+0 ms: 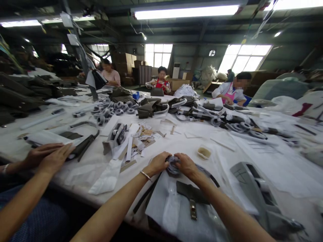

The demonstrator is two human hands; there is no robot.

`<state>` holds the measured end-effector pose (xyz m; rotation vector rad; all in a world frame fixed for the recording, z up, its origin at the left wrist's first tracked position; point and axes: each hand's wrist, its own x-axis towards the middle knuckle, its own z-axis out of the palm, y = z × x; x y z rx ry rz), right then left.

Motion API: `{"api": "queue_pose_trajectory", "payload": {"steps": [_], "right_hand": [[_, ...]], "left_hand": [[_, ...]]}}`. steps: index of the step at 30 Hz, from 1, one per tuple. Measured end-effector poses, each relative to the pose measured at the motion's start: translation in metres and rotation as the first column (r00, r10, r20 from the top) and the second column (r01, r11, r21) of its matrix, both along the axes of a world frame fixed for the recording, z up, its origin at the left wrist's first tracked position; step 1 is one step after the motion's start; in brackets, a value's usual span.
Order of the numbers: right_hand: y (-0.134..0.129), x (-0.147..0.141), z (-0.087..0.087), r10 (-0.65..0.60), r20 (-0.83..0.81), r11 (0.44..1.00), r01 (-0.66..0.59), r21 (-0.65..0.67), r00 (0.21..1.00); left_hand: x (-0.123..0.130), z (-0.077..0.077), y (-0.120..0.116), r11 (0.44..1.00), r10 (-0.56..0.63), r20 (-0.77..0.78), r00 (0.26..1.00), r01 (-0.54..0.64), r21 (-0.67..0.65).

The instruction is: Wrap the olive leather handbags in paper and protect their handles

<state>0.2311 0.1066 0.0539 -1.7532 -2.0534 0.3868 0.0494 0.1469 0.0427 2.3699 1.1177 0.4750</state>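
Note:
My left hand (159, 163) and my right hand (186, 164) are closed around opposite sides of a grey coiled strap (173, 167), which looks wrapped in thin paper. The coil is at the top edge of a handbag (161, 205) lying before me. White wrapping covers much of the bag, while a dark flap tab (189, 191) with a metal clasp (193, 209) shows in the middle. A dark strap (212, 176) curves out behind my right wrist. My fingertips partly hide the coil.
At left a co-worker's hands (54, 155) press on another wrapped bag (60, 136). A tape dispenser (116, 136) stands beside paper scraps (141, 141); another tape dispenser (257, 191) is at right. A small tub (204, 153) sits ahead. Dark bags (148, 107) and coiled straps (121, 107) lie beyond.

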Motion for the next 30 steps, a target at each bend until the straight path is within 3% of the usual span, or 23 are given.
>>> {"api": "queue_pose_trajectory", "payload": {"steps": [6, 10, 14, 17, 22, 30], "right_hand": [[-0.038, -0.005, -0.006, -0.014, 0.146, 0.996, 0.025, -0.080, 0.989], [-0.053, -0.002, 0.000, 0.042, 0.190, 0.994, -0.021, -0.109, 0.981], [-0.045, 0.001, 0.006, 0.081, 0.212, 0.994, -0.063, -0.086, 0.974], [-0.033, 0.004, 0.006, 0.071, 0.214, 0.996, -0.058, -0.067, 0.974], [-0.017, 0.011, -0.002, 0.033, 0.183, 0.998, -0.025, -0.049, 0.982], [-0.003, 0.020, -0.013, 0.108, 0.281, 0.994, -0.098, -0.047, 0.954]], "left_hand": [[-0.016, 0.015, -0.045, 0.999, 0.036, -0.114, 0.993, -0.032, 0.040], [-0.022, 0.024, -0.052, 0.998, 0.062, -0.142, 0.988, -0.059, 0.027], [-0.010, 0.025, -0.042, 0.993, 0.107, -0.113, 0.988, -0.101, 0.059], [0.005, 0.019, -0.037, 0.998, 0.051, -0.106, 0.993, -0.045, 0.054], [0.021, 0.008, -0.041, 0.999, 0.039, -0.147, 0.988, -0.038, 0.010], [0.042, 0.009, -0.046, 0.992, 0.121, -0.183, 0.976, -0.125, -0.011]]}}
